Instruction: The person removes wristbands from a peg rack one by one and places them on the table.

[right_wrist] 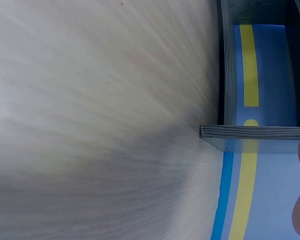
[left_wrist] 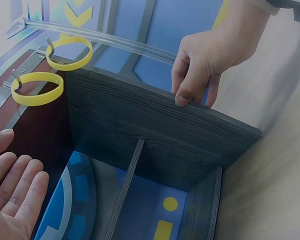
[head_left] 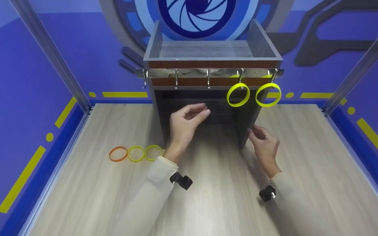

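A grey wooden shelf (head_left: 205, 49) carries a metal hook rail (head_left: 192, 72) across its front. Two yellow wristbands, one at the far right (head_left: 268, 95) and one beside it (head_left: 238, 95), hang from the two rightmost hooks. My left hand (head_left: 187, 126) is in front of the shelf's lower opening, below the rail; its fingers (left_wrist: 20, 185) are loosely bent and hold nothing. With thumb and fingers on either side, my right hand (head_left: 264, 142) grips the front edge of the right side panel (left_wrist: 155, 110). Only a bit of that hand shows in the right wrist view.
On the wooden table (head_left: 94, 196), left of the shelf, an orange wristband (head_left: 118, 154) lies in a row with two yellow-green wristbands (head_left: 136, 153). Blue printed walls (head_left: 77, 49) with metal corner posts enclose the table's back and sides.
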